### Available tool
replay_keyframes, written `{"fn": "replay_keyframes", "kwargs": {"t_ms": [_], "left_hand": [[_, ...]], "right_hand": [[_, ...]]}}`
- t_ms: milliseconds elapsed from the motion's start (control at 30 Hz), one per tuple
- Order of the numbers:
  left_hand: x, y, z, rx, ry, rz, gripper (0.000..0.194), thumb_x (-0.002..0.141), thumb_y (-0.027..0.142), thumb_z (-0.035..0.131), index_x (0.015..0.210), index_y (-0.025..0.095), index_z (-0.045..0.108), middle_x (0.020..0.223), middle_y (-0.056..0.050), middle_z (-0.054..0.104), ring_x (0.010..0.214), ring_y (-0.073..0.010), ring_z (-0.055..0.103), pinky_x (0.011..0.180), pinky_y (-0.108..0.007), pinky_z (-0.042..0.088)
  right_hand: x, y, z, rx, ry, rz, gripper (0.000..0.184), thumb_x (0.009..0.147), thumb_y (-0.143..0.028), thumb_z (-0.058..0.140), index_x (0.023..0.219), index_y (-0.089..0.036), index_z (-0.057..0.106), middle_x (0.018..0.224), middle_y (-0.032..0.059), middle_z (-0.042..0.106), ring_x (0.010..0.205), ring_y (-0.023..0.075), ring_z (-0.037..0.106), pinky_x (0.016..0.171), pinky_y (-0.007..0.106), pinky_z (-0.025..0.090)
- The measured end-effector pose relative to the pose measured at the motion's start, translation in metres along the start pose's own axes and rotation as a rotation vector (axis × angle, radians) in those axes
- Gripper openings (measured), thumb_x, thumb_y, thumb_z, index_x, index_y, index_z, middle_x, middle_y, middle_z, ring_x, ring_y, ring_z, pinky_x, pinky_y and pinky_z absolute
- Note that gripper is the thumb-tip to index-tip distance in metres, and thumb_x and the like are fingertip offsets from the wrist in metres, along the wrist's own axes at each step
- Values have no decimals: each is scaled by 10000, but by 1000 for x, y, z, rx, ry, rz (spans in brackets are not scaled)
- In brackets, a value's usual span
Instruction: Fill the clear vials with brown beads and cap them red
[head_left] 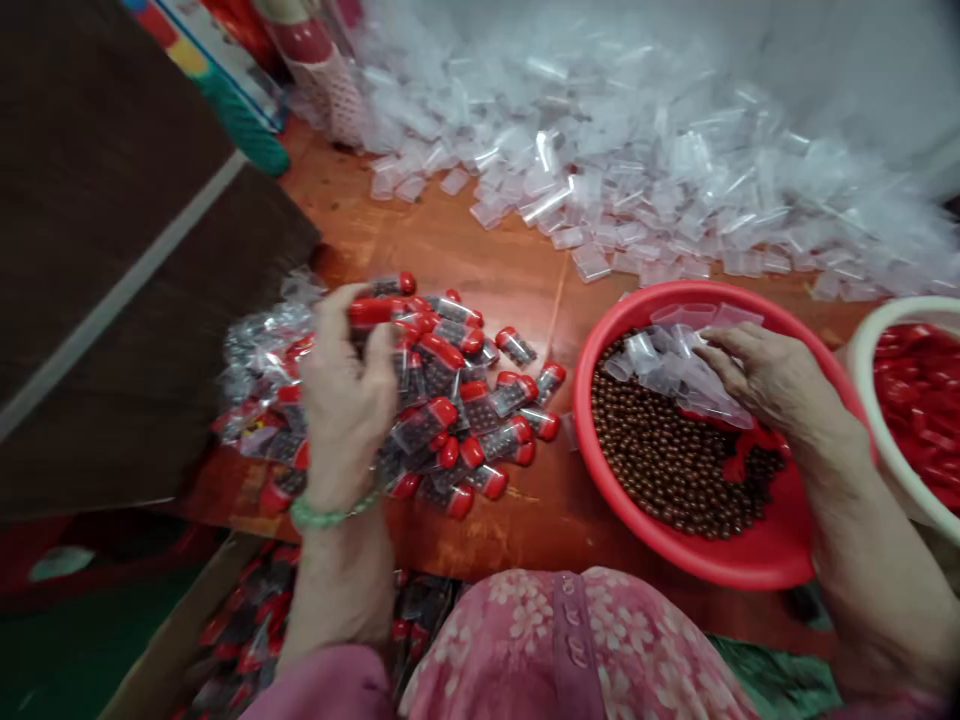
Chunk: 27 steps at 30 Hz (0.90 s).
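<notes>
My left hand (345,390), with a green beaded bracelet (334,514) on the wrist, is over a pile of small clear plastic containers (427,425) with red caps and dark balls inside. Its thumb and fingers are apart, next to a red-capped container (371,312); it appears to hold nothing. My right hand (780,380) reaches into a red basin (589,440). Its fingertips are pinched at a clear empty plastic case (716,395) among several such cases, which lie on shiny brown balls (660,460). Red pieces (742,455) lie beside the balls.
Many loose clear cases (637,200) are heaped along the back of the orange-brown table (360,215). On the right, a white tub (866,335) holds red caps (919,400). A dark box-like object (150,250) stands at left. Below the table edge are more red-capped containers (247,620).
</notes>
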<state>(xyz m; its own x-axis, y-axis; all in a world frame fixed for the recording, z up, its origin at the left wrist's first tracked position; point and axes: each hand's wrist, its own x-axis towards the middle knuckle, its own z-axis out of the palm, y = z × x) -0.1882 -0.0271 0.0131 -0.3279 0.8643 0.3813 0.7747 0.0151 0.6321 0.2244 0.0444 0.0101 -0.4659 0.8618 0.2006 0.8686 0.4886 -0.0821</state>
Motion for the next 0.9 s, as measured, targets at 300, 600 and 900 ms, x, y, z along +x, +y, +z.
{"fn": "replay_keyframes", "kwargs": {"t_ms": [300,600,900], "left_hand": [[2,-16,-14,237,-55,45,405,967,335,453,1353,259,549,1383,-52,602,1349,-429,475,1044,-650,355],[-26,123,93,45,-546,580,192,958,206,555,1067,113,683,1096,-133,715,1050,-266,650,910,-416,545],[-33,149,139,569,-634,790,237,929,41,417,973,88,645,925,-162,680,909,-294,646,725,-399,504]], "right_hand": [[-3,6,-20,-23,-191,72,239,981,-306,577,903,-128,716,792,89,733,708,191,645,677,300,427],[6,-18,-3,-169,-393,89,255,959,-269,573,1145,-129,678,1093,147,706,905,257,692,716,329,469],[4,-25,-8,-93,-402,66,250,973,-208,510,1160,-124,651,1147,153,673,968,275,673,725,339,469]]}}
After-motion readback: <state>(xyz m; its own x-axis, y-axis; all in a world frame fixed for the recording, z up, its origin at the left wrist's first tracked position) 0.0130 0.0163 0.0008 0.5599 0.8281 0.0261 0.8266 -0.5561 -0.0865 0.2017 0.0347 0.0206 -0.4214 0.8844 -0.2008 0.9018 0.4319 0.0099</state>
